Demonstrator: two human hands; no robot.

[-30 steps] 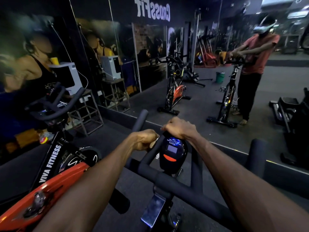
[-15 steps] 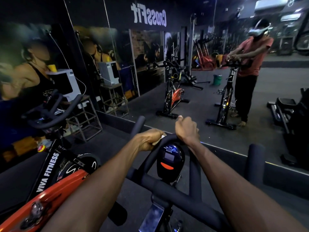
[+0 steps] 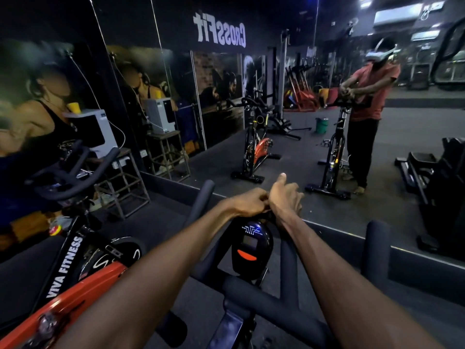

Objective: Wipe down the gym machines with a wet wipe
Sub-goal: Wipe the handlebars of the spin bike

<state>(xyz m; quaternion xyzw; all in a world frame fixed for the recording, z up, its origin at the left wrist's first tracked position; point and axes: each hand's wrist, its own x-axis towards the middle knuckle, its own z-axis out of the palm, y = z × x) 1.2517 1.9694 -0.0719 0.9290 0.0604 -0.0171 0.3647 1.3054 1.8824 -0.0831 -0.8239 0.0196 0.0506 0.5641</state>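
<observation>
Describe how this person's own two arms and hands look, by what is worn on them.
Both forearms are bare, with no sleeve in view up to the bottom edge of the picture. The left hand and the right hand wear no gloves, and no watch, band or ring shows on either wrist or on the fingers that can be seen.

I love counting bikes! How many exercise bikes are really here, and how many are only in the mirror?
Real exercise bikes: 2, the black bike in front and the orange bike on the left
Bikes in the mirror: 2, the orange reflected bike and the black reflected bike
Total: 4
</observation>
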